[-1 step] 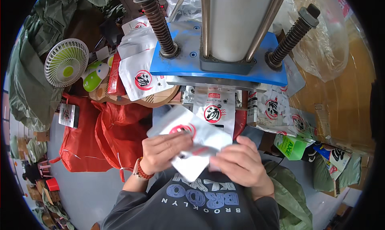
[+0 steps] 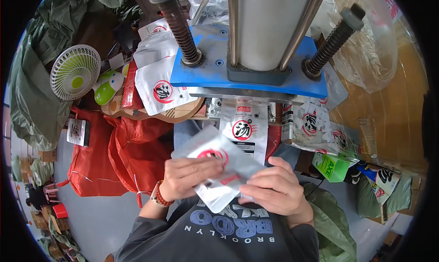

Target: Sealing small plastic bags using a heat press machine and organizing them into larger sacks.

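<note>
A white foil pouch [image 2: 215, 145] with a red round print is held tilted in front of my chest. My left hand [image 2: 190, 174] lies over its left part, fingers closed on it and covering some of the print. At its right edge, my right hand [image 2: 276, 186] grips the same pouch between thumb and fingers. Just beyond, another pouch of the same print [image 2: 243, 125] lies flat, its far end beneath the press [image 2: 215, 77] with the blue plate.
More pouches [image 2: 155, 86] are stacked left of the press, near a small fan [image 2: 75, 72]. Red bags [image 2: 98, 157] stand at the left. An open box [image 2: 297, 131] of printed pouches sits at the right, before a large carton [image 2: 384, 97].
The held pouch has shifted slightly right and toward me. Both hands keep their hold on it. The pouch under the press stays in place.
</note>
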A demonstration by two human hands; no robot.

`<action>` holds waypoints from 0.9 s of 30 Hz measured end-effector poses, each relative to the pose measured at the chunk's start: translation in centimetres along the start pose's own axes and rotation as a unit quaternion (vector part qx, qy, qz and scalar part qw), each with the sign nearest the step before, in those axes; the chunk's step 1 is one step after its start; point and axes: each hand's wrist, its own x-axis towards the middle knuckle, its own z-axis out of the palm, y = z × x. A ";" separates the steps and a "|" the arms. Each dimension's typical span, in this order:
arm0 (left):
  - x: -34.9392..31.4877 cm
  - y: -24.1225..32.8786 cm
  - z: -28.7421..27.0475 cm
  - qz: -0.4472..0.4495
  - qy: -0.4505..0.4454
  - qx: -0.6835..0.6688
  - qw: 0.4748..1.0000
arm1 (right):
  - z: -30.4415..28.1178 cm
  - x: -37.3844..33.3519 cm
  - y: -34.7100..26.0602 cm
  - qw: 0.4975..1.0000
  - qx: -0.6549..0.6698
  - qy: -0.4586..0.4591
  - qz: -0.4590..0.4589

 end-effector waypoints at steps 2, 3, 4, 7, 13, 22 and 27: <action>0.5 -0.3 0.8 -0.043 -0.061 -0.100 0.992 | -0.2 -0.2 0.7 0.994 0.017 -0.019 0.105; 0.7 -0.6 2.0 -0.089 -0.077 -0.151 0.981 | -0.3 -0.3 1.0 0.983 0.041 -0.018 0.177; 1.2 -1.2 3.8 -0.174 -0.104 -0.216 0.955 | -0.4 -0.4 1.5 0.965 -0.033 -0.056 0.255; 2.2 -3.7 7.9 -0.484 -0.118 -0.350 0.793 | -1.2 -0.5 2.8 0.940 -0.082 0.032 0.330; 4.5 -7.3 10.3 -0.437 0.055 -0.566 0.697 | -3.5 -2.6 7.4 0.893 -0.150 0.199 0.375; 3.3 -12.0 4.7 -0.302 0.093 -0.059 0.947 | -3.4 -8.6 7.8 0.877 -0.127 -0.019 0.463; -2.1 -15.1 2.7 -0.206 -0.130 0.328 0.913 | -4.5 -7.8 6.9 0.892 0.085 0.169 0.411</action>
